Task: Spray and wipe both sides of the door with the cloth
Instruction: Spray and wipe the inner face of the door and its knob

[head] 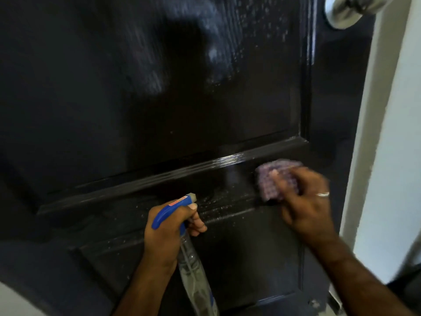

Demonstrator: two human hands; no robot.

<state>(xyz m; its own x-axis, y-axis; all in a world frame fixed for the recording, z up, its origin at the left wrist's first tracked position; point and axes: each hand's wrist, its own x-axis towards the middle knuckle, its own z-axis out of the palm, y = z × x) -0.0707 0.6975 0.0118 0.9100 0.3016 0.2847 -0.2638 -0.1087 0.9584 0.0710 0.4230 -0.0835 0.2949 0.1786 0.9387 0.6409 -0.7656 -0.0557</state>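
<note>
While the left hand [169,226] grips the spray bottle [190,258] at 6 o'clock, nozzle toward the droplet-flecked black door [136,110], the right hand [305,201] at 4 o'clock presses the checked cloth [276,179] against its rail, apparently wiping.

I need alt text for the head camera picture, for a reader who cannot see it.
A right hand presses a checked cloth against a wet black door, while the left hand grips a blue-topped spray bottle aimed at it. A metal door knob shows at top right.
</note>
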